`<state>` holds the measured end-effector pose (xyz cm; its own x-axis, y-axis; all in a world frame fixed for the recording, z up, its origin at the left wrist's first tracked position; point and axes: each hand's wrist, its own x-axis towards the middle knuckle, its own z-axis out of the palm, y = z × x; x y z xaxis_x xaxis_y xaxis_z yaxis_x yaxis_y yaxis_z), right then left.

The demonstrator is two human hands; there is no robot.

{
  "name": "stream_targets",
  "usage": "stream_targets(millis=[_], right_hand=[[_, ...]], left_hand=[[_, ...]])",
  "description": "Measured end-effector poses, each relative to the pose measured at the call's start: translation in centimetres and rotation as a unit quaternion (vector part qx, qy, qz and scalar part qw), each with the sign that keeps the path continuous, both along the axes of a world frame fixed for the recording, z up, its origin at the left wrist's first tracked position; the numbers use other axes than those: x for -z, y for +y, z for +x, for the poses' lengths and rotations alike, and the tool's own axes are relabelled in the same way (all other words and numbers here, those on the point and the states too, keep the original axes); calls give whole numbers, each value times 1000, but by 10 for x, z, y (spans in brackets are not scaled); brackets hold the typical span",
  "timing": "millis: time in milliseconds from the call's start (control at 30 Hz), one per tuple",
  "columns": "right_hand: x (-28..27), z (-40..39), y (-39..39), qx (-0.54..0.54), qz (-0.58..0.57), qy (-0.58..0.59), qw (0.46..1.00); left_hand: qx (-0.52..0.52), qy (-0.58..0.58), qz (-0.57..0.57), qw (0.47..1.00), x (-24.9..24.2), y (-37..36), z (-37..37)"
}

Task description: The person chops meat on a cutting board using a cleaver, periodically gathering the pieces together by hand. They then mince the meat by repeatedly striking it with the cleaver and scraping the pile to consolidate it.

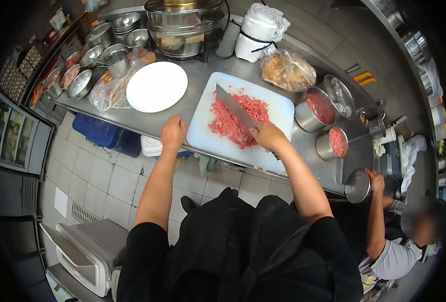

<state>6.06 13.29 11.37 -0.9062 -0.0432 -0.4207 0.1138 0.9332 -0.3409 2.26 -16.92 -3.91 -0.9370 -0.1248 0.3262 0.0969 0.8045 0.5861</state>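
Observation:
My right hand (270, 136) grips the handle of a broad-bladed kitchen knife (234, 106). Its blade lies across a spread of chopped raw red meat (255, 109) on a white cutting board (203, 121). My left hand (173, 132) is closed in a loose fist with nothing visible in it, just off the board's left side near the counter's front edge. Beyond that hand sits a white oval plate (157, 86). Right of the board stand a metal pot of red meat (308, 115) and a smaller pot heaped with minced meat (328, 146).
A metal steamer (183, 30), a wrapped white bundle (259, 32) and a bag of brownish food (288, 70) line the counter's back. Several metal bowls (90, 56) stand at left. At right, a co-worker's hand (376, 180) touches a round metal lid (358, 186).

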Motion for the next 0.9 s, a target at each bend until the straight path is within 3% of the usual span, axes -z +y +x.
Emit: stream_targets(millis=[67, 133, 200, 300, 400, 533, 633, 733, 900], right_hand=[[-16, 9, 0, 7, -25, 27, 999], [-12, 16, 2, 85, -68, 42, 993], [42, 8, 6, 49, 12, -30, 998], [36, 10, 11, 55, -14, -58, 997], [41, 19, 29, 55, -121, 30, 991], [75, 59, 52, 154, -265, 86, 948], [100, 80, 66, 198, -380, 121, 896], [121, 83, 72, 230, -457, 147, 847], [125, 86, 77, 274, -522, 154, 793]], left_hand=[[-7, -16, 7, 1000, -1, 3, 0], [-21, -27, 14, 999, -1, 0, 0], [-16, 1, -7, 1000, 0, 2, -2], [-7, -22, 20, 1000, 1, 1, -2], [7, -21, 20, 1000, 0, -2, -4], [27, 22, 42, 999, -2, 0, 0], [166, 60, 52, 983, -20, 50, 29], [347, 116, -46, 929, -34, 113, 61], [407, 103, -183, 889, -38, 154, 51]])
